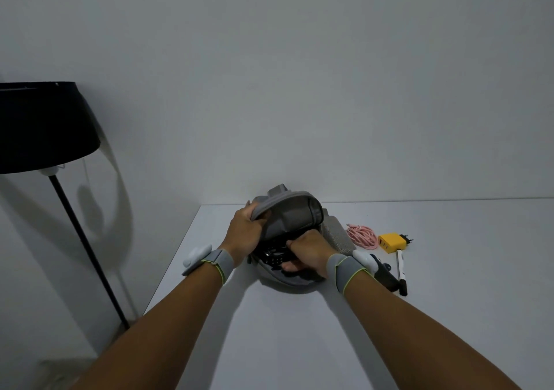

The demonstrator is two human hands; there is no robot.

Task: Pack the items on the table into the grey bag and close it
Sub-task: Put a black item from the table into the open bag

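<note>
The grey bag [295, 214] lies open on the white table [299, 329], its lid lifted. My left hand [244, 230] grips the lid's left edge and holds it up. My right hand [308, 251] is inside the opening, closed around a black item [274, 257] that sits in the bag. Right of the bag lie a coiled pink cable [362, 235], a yellow charger [391, 242] with a black plug, a marker pen [401, 272] and a dark object [385, 272] partly hidden behind my right wrist.
A textured grey pouch [340, 235] rests against the bag's right side. A floor lamp with a black shade [45, 126] stands left of the table. The wall runs just behind the table's far edge. Both wrists wear grey bands with white sensors.
</note>
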